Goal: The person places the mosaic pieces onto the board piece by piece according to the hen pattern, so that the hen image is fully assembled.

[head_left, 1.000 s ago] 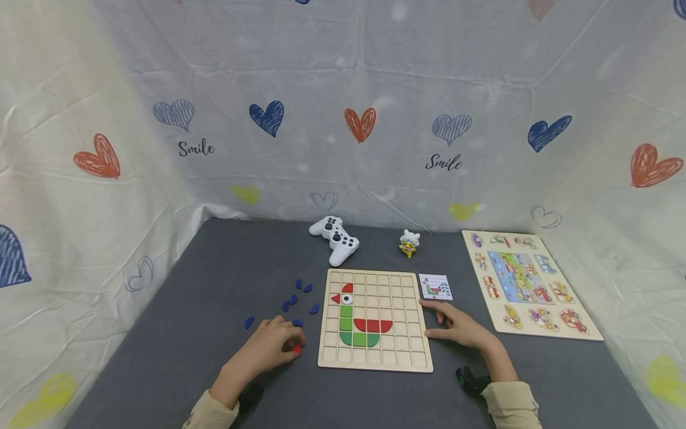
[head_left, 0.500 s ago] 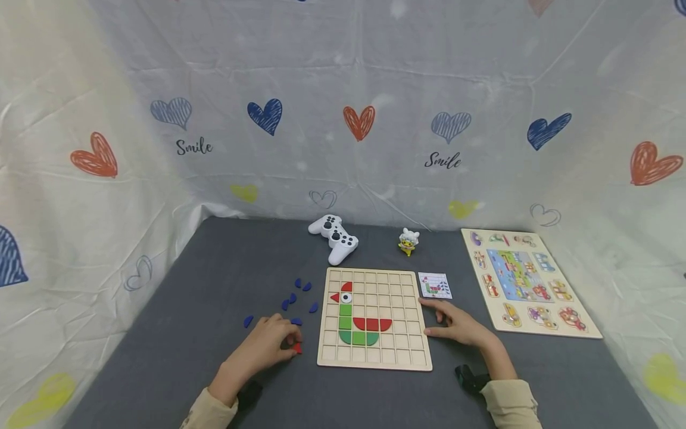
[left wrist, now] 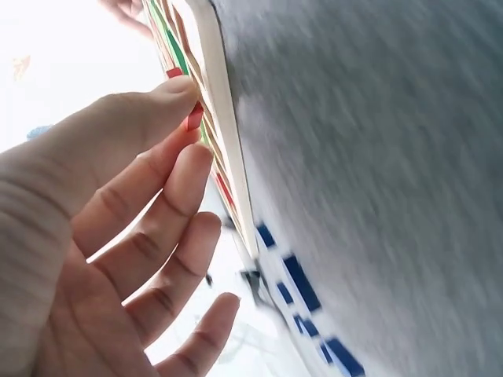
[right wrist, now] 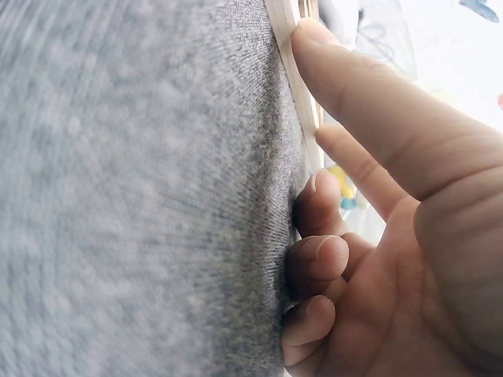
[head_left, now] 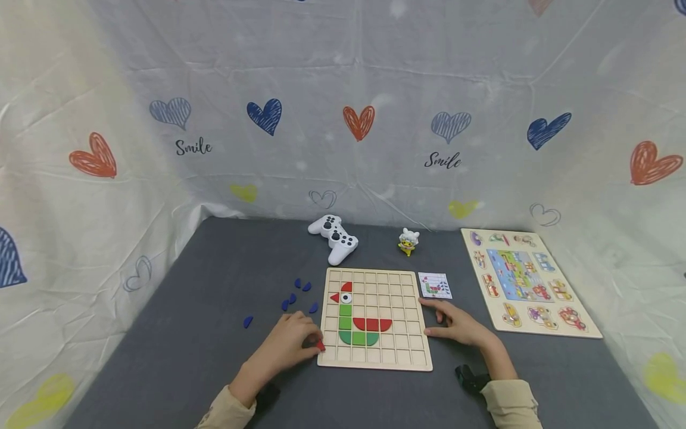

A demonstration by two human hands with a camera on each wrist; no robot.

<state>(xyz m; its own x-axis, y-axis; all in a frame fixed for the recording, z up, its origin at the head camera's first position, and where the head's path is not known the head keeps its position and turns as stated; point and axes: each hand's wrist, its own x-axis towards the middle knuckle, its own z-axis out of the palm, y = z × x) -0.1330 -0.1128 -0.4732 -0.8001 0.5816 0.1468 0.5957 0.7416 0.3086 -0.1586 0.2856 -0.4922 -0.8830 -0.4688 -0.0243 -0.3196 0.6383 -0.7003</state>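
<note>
Grey felt table is ringed by heart-print sheet; red piece, pinched by left hand, has been brought to wooden grid board edge vs. 1 s ago, while board's right edge is touched by right hand, thumb & forefinger straight.

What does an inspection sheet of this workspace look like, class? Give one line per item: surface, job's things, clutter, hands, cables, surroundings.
Surface: dark grey felt-like table top.
Job's things: wooden grid board with red and green pieces set in it; small red piece at the board's left edge; loose blue pieces left of the board; pattern card by its far right corner.
Clutter: white game controller, small yellow and white figurine, vehicle peg puzzle.
Hands: left hand pinches the red piece; right hand rests against the board's right edge, thumb on the edge.
Cables: nothing seen.
Surroundings: white cloth backdrop printed with hearts and "Smile".
</note>
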